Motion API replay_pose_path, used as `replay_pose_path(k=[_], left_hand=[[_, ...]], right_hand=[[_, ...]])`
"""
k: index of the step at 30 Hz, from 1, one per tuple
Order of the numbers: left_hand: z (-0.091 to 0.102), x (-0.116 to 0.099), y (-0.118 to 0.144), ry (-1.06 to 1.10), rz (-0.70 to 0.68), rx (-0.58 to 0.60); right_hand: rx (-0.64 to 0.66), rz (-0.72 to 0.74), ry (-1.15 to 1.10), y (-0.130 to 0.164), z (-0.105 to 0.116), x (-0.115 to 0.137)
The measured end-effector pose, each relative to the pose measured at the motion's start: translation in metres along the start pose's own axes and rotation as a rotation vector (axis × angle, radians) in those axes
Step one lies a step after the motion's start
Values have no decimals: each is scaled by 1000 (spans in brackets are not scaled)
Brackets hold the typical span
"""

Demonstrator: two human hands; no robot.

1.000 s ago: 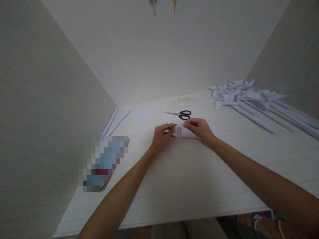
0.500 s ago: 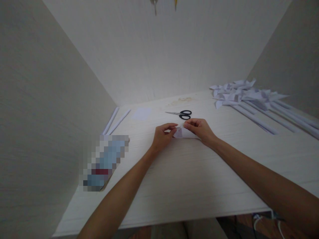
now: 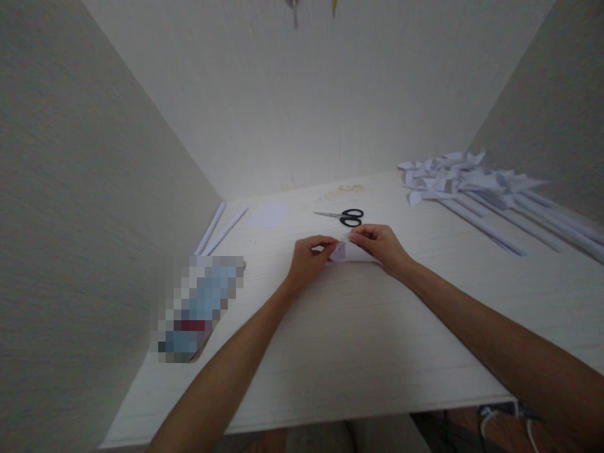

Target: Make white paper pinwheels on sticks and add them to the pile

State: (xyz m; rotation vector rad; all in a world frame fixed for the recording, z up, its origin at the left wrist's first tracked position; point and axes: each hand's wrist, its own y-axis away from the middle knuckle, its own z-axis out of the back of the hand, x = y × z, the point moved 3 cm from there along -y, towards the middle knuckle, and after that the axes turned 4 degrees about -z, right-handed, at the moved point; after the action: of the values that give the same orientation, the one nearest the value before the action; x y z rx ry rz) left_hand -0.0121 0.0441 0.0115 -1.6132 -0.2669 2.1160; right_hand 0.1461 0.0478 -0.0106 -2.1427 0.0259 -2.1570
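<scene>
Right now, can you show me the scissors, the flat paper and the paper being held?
Scissors (image 3: 341,216): head view, where the blades meet the handles.
Flat paper (image 3: 268,215): head view, middle of its top face.
Held paper (image 3: 357,253): head view, on its side facing the camera.

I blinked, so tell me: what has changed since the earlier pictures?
The fingers of the left hand have edged slightly right, nearer those of the right hand. Both hands still hold the folded white paper; nothing was visibly let go. The scissors and the paper square stayed put.
</scene>
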Motion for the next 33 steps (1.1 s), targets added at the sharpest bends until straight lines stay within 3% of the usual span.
replay_pose_path(k=[14,33], left_hand=[[1,-2,1,-77,-98,46],[1,-1,1,-80,-64,30]], right_hand=[[-8,-45,-14,0,-1,-2],[37,8,63,0,0,-1]])
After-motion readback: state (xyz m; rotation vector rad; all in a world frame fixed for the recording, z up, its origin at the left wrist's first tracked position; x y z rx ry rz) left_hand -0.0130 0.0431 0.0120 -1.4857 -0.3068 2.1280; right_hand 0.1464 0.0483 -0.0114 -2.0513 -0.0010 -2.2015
